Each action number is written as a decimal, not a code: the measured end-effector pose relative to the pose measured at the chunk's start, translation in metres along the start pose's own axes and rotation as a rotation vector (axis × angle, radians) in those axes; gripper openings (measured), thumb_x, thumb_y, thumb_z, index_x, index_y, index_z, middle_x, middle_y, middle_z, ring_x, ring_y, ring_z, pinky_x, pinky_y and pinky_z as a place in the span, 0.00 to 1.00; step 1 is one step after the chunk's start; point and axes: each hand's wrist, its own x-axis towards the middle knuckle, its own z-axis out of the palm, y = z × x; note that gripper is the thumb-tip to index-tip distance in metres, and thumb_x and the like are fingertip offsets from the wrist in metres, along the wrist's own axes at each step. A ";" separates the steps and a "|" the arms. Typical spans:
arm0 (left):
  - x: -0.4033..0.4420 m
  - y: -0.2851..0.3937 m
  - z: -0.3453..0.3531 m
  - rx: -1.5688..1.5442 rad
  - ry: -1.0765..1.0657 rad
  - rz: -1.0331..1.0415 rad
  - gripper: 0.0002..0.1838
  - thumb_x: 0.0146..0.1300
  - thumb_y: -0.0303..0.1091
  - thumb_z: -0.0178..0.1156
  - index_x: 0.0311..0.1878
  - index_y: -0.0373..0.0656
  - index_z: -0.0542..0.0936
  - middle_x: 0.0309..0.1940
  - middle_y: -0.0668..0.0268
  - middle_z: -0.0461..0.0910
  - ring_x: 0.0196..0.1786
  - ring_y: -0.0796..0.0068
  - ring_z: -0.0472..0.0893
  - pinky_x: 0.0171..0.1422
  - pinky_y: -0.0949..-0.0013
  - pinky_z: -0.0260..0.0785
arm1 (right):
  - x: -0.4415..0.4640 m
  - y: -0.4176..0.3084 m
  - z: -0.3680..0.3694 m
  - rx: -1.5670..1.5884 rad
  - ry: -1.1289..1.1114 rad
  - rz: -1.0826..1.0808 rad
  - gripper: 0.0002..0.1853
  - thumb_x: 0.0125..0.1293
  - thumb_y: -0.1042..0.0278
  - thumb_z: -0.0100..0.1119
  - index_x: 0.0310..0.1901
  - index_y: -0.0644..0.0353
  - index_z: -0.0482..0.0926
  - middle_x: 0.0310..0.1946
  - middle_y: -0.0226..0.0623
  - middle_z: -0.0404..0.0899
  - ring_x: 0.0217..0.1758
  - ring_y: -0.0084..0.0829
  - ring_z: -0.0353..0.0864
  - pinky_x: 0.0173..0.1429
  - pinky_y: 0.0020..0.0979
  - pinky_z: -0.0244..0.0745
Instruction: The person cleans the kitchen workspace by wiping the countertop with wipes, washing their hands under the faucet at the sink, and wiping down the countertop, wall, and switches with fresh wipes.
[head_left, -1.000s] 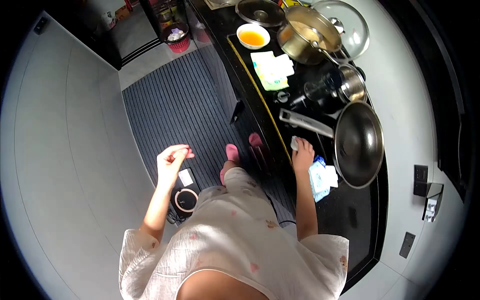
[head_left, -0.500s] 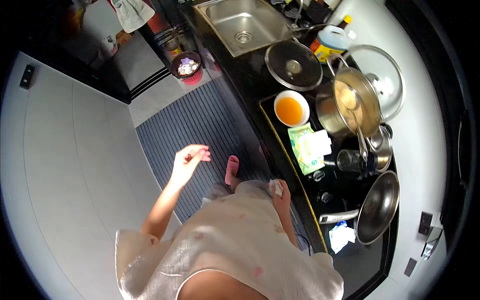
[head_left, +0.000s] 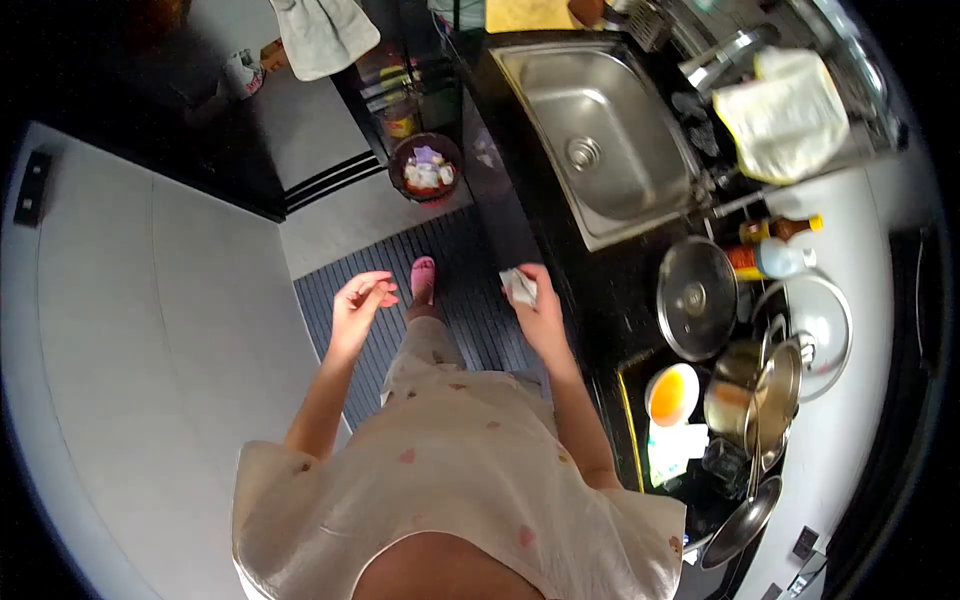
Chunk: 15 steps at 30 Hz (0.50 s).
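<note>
Black countertop (head_left: 590, 290) is running along the right side of the kitchen, beside a dark striped floor mat (head_left: 470, 300). Above the mat, the right hand (head_left: 540, 310) is grasping a crumpled white tissue (head_left: 519, 287), the fingers closing around it just beside the counter's edge. The left hand (head_left: 355, 308) is hovering well apart from it, its grip released and its fingers loosely bending toward the thumb. Between and beyond the hands, a pink slipper (head_left: 423, 272) is showing on the mat, and a basket (head_left: 433, 198) (purple and white scraps are filling it) is standing on the floor near the mat's far end. A steel sink (head_left: 635, 150) is occupying the far part of the counter, with a white cloth (head_left: 785, 115) hanging beside it. Nearer, a dark-centred lid (head_left: 695, 270) is lying flat, and a white bowl (head_left: 691, 392) is holding orange liquid. A pale packet (head_left: 670, 455) is resting just beside the bowl, while a metal pot (head_left: 733, 392) is standing near a clear lid (head_left: 822, 320) that is leaning by the wall. A frying pan (head_left: 742, 525) is lying at the near end, partly blurring.
</note>
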 end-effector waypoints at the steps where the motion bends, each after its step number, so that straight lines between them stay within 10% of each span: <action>1: 0.021 0.009 -0.016 0.016 0.030 -0.007 0.10 0.60 0.27 0.50 0.43 0.35 0.73 0.33 0.63 0.77 0.33 0.77 0.76 0.40 0.75 0.69 | 0.037 0.000 0.018 -0.079 0.030 -0.044 0.19 0.50 0.78 0.52 0.45 0.59 0.64 0.35 0.50 0.75 0.42 0.47 0.76 0.42 0.33 0.70; 8: 0.143 0.074 -0.100 0.078 0.064 0.015 0.09 0.60 0.29 0.50 0.43 0.37 0.74 0.32 0.65 0.77 0.32 0.79 0.76 0.39 0.76 0.67 | 0.235 0.030 0.132 -0.268 0.080 0.069 0.33 0.51 0.59 0.60 0.57 0.60 0.58 0.47 0.51 0.70 0.49 0.46 0.71 0.48 0.37 0.68; 15: 0.248 0.080 -0.084 0.140 -0.091 -0.118 0.09 0.60 0.29 0.51 0.42 0.37 0.74 0.32 0.63 0.77 0.32 0.78 0.76 0.38 0.76 0.68 | 0.231 0.053 0.060 0.123 0.252 0.311 0.11 0.55 0.67 0.55 0.37 0.65 0.74 0.30 0.38 0.76 0.32 0.26 0.75 0.39 0.26 0.70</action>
